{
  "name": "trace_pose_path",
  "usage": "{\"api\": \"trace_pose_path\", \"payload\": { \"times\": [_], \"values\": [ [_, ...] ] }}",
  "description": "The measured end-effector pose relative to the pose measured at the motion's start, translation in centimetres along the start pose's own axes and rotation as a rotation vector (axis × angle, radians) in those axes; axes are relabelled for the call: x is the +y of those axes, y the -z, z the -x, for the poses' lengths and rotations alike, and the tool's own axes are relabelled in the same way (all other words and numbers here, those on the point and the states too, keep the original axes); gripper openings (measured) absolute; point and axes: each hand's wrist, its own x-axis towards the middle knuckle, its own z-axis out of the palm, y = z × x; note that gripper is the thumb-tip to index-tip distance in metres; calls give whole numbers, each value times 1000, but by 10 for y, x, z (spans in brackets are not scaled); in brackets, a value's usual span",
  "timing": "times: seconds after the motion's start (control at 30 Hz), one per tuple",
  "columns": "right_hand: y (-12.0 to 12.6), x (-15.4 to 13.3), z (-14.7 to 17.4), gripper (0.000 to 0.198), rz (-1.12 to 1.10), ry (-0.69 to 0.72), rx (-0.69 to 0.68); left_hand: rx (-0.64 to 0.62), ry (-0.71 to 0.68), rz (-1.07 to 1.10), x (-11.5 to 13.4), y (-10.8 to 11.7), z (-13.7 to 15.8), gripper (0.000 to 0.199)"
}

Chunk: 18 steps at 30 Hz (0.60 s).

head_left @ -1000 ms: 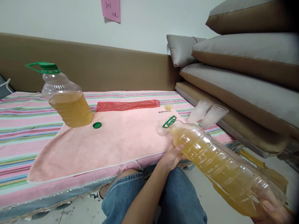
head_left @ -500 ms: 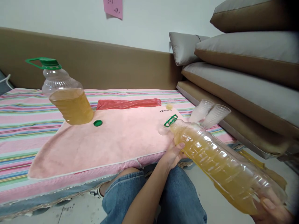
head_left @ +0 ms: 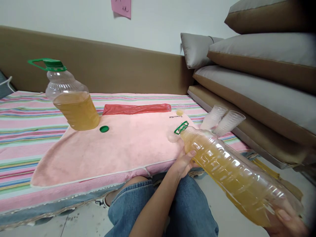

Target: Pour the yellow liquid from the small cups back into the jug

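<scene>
A large clear oil bottle of yellow liquid lies tilted across my lap, its uncapped neck and green handle ring pointing left and down. My left hand is closed round its underside near the neck. At the bottle's base, my right hand grips it by the lower right edge of the view. A clear plastic cup stands at the mouth, partly hidden by the neck; whether liquid is flowing I cannot tell. A green cap rests upside down on the pink cloth.
Another capped bottle, partly filled, stands at the left. A red plastic bag lies behind the cloth, beside a cup with yellow liquid. Two stacks of plastic cups lean at the right, near piled cushions.
The view has shifted very slightly. Both hands keep hold of the tilted bottle, in nearly the same place.
</scene>
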Motion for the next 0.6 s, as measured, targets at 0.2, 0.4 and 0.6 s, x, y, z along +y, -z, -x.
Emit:
{"api": "trace_pose_path", "payload": {
  "times": [0.2,0.4,0.6],
  "values": [
    [-2,-2,1,70,-6,-11,-6,-9,-6,-1,-1,0,-1,94],
    [-9,-10,7,72,34,2,5,-14,-21,-13,-1,0,0,92],
    [-11,-10,8,66,14,-6,5,-4,-13,14,-4,4,-2,86]
  ]
}}
